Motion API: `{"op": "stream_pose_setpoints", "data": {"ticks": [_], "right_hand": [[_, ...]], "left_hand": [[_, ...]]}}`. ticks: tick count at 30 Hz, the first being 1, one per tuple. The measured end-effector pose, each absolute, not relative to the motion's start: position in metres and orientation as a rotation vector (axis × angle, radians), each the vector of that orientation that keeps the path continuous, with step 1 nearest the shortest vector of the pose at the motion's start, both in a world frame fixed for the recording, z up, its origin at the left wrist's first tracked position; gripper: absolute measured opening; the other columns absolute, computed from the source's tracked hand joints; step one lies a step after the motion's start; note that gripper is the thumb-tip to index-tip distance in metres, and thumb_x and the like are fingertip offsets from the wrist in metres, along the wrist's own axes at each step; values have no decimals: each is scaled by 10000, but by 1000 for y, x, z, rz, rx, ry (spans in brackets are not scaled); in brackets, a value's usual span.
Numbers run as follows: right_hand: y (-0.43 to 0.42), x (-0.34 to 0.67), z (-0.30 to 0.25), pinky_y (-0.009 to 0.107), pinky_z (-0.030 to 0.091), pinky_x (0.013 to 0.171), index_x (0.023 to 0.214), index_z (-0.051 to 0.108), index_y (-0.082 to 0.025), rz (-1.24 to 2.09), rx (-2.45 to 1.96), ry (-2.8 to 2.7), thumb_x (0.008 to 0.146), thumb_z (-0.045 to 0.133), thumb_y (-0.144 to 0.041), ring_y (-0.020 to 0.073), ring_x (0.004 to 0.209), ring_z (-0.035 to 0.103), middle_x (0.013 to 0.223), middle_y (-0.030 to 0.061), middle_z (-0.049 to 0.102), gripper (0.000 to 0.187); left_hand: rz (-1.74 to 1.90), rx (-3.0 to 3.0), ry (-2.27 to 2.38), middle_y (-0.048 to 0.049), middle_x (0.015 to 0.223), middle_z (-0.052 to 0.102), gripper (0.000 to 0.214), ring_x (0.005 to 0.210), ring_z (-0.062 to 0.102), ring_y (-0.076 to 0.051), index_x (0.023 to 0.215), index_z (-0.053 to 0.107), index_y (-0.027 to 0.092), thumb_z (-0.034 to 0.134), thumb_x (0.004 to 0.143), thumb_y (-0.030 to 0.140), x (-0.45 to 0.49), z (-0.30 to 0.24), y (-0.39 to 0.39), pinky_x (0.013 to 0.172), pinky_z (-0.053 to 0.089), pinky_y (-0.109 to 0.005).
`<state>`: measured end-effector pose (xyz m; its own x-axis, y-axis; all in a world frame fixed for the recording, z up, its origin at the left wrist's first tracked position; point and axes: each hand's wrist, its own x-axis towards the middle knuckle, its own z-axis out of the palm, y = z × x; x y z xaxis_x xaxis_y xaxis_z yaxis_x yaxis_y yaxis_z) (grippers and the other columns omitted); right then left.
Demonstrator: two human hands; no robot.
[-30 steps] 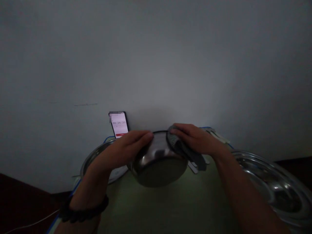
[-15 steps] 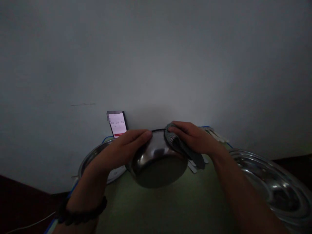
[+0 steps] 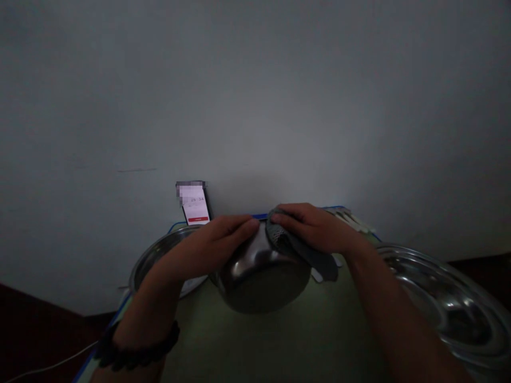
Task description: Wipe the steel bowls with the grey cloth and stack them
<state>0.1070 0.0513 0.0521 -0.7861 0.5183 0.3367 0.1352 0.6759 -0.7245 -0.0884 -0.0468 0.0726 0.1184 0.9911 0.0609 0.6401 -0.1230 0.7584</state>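
Observation:
A shiny metal bowl (image 3: 259, 276) is tipped on its side above the table, its flat base facing me. My left hand (image 3: 217, 239) is closed on the bowl's left rim, thumb on the outer wall and the other fingers hidden behind. On the right rim, my right hand (image 3: 309, 226) pinches a grey cloth (image 3: 285, 236) folded over the edge. The loose end of the cloth hangs down to the right of the bowl. The bowl's inside is out of sight.
A phone (image 3: 195, 205) showing a timer leans on the wall behind. A metal basin (image 3: 139, 266) stands at the left, and a wide metal basin (image 3: 471, 319) at the right. White-handled items (image 3: 353, 219) lie at the green table's (image 3: 255, 351) back right.
Both hands and the bowl have dropped slightly in view, and the bowl has shifted a little to the right. The cloth stays over the right rim.

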Motion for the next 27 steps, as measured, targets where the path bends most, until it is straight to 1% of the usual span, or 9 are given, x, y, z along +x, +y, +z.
{"op": "stream_pose_setpoints", "data": {"ticks": [3, 6, 8, 12, 14, 18, 21, 24, 27], "right_hand": [[57, 110, 49, 259, 385, 618, 736, 549, -211, 1020, -520, -2116, 907, 467, -444, 126, 652, 489, 688, -31, 537, 301], [62, 115, 45, 255, 385, 589, 773, 549, -220, 1062, -566, -1825, 897, 468, -433, 125, 623, 478, 685, -36, 530, 259], [60, 113, 46, 257, 399, 624, 771, 554, -216, 1039, -552, -1879, 902, 469, -424, 128, 656, 499, 706, -31, 554, 260], [52, 104, 48, 252, 394, 643, 696, 543, -201, 925, -485, -2219, 911, 478, -430, 123, 666, 505, 669, -31, 553, 321], [54, 104, 48, 247, 393, 632, 688, 545, -199, 936, -484, -2177, 904, 485, -441, 119, 652, 497, 658, -33, 541, 330], [64, 112, 43, 238, 391, 587, 737, 572, -208, 1088, -527, -1789, 851, 538, -460, 116, 615, 489, 658, -42, 536, 279], [65, 109, 40, 243, 403, 615, 749, 582, -210, 1117, -543, -1712, 836, 561, -440, 120, 634, 504, 668, -48, 549, 247], [58, 96, 39, 260, 417, 661, 734, 605, -197, 997, -582, -1878, 875, 531, -430, 132, 680, 536, 680, -35, 582, 282], [50, 87, 42, 279, 442, 722, 756, 641, -189, 762, -596, -1984, 910, 510, -407, 139, 730, 577, 731, -11, 640, 298]], "left_hand": [[1018, 1686, 1536, 8, 702, 631, 366, 685, 552, -156, 737, 629, 210, 495, 866, 524, -96, 69, -44, 643, 439, -253], [1236, 1529, 1491, 6, 681, 633, 417, 661, 541, -141, 712, 630, 199, 460, 873, 544, -102, 68, -43, 636, 437, -243], [1211, 1556, 1513, 12, 662, 629, 433, 628, 530, -130, 703, 635, 194, 452, 879, 545, -99, 70, -44, 620, 432, -235], [942, 1743, 1594, 24, 611, 605, 400, 583, 514, -129, 658, 628, 196, 521, 855, 527, -92, 71, -46, 578, 418, -227], [1025, 1682, 1559, 18, 633, 625, 382, 606, 531, -133, 671, 640, 199, 543, 841, 527, -95, 69, -44, 597, 429, -226], [1279, 1401, 1401, -10, 642, 653, 389, 639, 571, -140, 679, 672, 193, 571, 806, 547, -109, 62, -40, 636, 460, -234], [1335, 1351, 1421, 8, 552, 604, 402, 520, 524, -119, 638, 662, 194, 570, 797, 551, -107, 65, -41, 520, 425, -217], [1253, 1497, 1529, 15, 525, 590, 391, 465, 485, -109, 606, 651, 195, 554, 814, 512, -94, 70, -44, 447, 367, -207], [1102, 1652, 1583, 3, 545, 610, 382, 500, 506, -119, 586, 657, 191, 544, 825, 466, -86, 68, -42, 483, 388, -211]]}}
